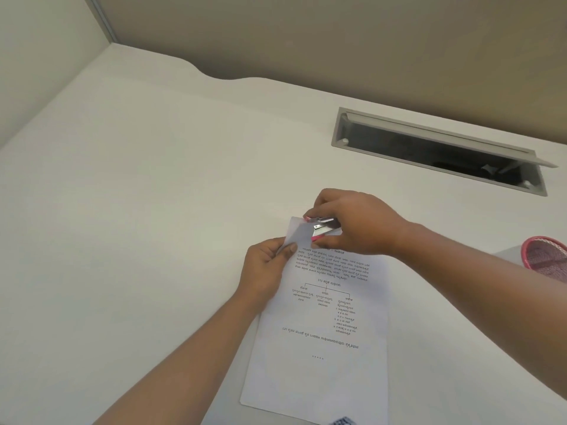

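A printed sheet of paper (pixel 322 332) lies on the white desk (pixel 138 225), its top left corner lifted. My left hand (pixel 265 271) pinches that lifted corner between thumb and fingers. My right hand (pixel 356 223) grips a small pink and metal stapler (pixel 323 227), whose jaws sit at the raised corner of the paper. Most of the stapler is hidden by my fingers.
A grey cable slot with a raised flap (pixel 438 148) is set into the desk at the back right. A pink mesh holder (pixel 547 256) stands at the right edge. A beige partition (pixel 306 35) bounds the desk behind. A small dark patterned object (pixel 342 421) shows at the bottom edge.
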`<state>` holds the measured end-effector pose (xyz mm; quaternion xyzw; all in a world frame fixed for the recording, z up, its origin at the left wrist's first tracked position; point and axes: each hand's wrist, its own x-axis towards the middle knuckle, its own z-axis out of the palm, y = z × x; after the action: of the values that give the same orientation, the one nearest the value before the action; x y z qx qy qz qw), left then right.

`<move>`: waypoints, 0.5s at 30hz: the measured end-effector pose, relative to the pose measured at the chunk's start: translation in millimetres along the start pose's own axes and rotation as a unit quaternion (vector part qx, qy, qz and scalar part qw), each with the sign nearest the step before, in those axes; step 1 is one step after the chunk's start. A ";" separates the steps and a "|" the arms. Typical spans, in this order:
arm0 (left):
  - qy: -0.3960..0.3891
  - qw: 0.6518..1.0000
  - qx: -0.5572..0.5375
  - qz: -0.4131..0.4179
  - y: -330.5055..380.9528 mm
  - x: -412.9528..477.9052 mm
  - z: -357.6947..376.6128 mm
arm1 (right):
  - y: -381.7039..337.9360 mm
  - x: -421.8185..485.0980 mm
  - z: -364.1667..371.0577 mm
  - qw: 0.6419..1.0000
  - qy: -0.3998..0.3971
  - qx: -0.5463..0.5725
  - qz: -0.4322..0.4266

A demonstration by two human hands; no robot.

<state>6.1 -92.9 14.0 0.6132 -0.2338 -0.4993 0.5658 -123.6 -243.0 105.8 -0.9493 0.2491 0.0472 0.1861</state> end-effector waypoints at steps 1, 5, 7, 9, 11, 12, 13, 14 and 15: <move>-0.001 1.000 0.001 0.001 -0.2 0.0 0.0 | -1.3 2.6 0.1 1.000 -0.003 -0.017 -0.004; -0.010 1.000 -0.003 0.005 0.7 -0.4 -0.1 | -5.8 9.3 -2.1 0.999 0.008 -0.044 -0.011; -0.013 1.000 -0.009 0.007 1.2 -1.0 -0.3 | -6.5 10.8 -6.1 1.000 0.018 -0.021 0.002; -0.012 1.000 -0.007 0.009 0.8 -1.1 -0.3 | -6.8 12.2 -9.2 1.000 0.013 -0.024 0.006; -0.009 1.000 -0.002 0.005 0.1 -0.5 0.0 | -7.4 13.0 -11.0 0.999 -0.002 -0.036 0.007; -0.008 1.000 -0.001 0.003 -0.1 -0.3 0.2 | -7.5 13.3 -11.6 0.999 -0.009 -0.038 0.006; -0.007 1.000 0.000 0.001 -0.6 -0.4 0.2 | -7.4 13.7 -12.1 0.999 -0.015 -0.039 0.005; -0.007 1.000 0.000 0.000 -0.7 -0.4 0.0 | -7.2 14.1 -12.7 0.999 -0.018 -0.039 0.003; -0.008 1.000 0.000 0.000 -0.9 -0.4 -0.3 | -6.9 14.7 -13.6 0.999 -0.020 -0.039 0.002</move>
<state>5.9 -92.2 13.2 0.6093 -0.2381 -0.5039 0.5640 -107.4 -249.2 118.0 -0.9540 0.2457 0.0761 0.1542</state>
